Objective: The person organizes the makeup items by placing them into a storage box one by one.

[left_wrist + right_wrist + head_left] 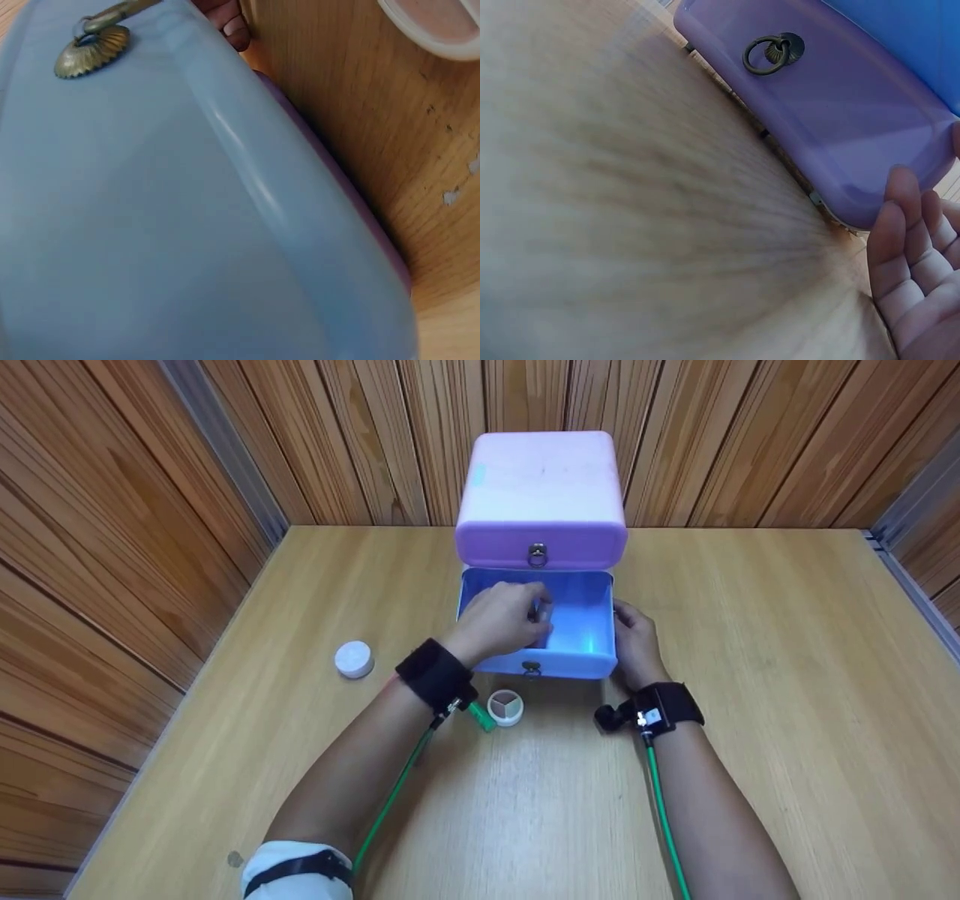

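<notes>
A small toy-like chest has a purple top drawer (540,545), shut, and a blue drawer (581,619) pulled out below it. My left hand (499,619) reaches into the blue drawer and pinches a small clear item (541,613), mostly hidden by the fingers. At the drawer's right side is my right hand (637,641). Its fingers (907,240) look relaxed and nearly straight beside a lower purple drawer front (840,112). Close up in the left wrist view is the blue drawer's front (165,202), with a brass shell-shaped pull (94,52).
A white round lid or jar (353,659) lies on the wooden table (750,735) to the left. Near the drawer front sits a round palette (505,707) with three brownish sections, close to the left wrist's green cable (394,802). Wood-panelled walls (360,435) stand behind.
</notes>
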Motion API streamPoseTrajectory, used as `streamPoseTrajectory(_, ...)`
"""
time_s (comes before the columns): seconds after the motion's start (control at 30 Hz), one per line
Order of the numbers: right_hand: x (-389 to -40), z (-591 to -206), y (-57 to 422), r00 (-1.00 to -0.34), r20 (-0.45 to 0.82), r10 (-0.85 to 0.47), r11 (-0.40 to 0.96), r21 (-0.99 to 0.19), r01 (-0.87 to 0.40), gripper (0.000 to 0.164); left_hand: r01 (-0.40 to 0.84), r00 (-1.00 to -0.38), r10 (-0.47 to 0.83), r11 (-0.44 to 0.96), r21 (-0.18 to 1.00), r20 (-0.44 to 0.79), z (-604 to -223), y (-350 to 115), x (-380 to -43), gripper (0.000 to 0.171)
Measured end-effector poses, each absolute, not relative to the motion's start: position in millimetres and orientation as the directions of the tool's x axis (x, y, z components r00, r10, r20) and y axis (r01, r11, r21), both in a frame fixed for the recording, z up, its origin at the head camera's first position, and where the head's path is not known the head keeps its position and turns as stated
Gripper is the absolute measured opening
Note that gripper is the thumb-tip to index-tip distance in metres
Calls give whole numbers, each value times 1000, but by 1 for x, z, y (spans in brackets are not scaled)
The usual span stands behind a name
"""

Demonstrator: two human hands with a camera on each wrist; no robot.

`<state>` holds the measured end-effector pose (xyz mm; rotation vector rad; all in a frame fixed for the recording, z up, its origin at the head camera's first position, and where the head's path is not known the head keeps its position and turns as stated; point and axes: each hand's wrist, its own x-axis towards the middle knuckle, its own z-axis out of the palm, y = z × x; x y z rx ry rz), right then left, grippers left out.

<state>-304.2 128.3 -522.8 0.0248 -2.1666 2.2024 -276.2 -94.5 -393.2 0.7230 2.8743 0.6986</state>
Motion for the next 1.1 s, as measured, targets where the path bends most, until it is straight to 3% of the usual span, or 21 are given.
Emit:
streamPoseTrajectory(0.2,-306,-522,127,-998,44,38,12,-999,-43,43,438,-886,464,822,365,19,-394,-96,-276,32)
streamPoseTrajectory(0.47,-308,-522,128,-999,31,41,39,-999,-30,42,359,-905,417,853,380,-81,-396,-96,-276,46)
streamPoseTrajectory(0.8,-306,-519,128,-999,26,33,25,-999,-25,46,352,-905,413,860,370,-100,-395,-95,-277,31)
streamPoseTrajectory(1.1,-306,-523,128,-999,37,33,18,-999,-36,45,355,-907,415,848,394,-76,-396,-97,-276,31)
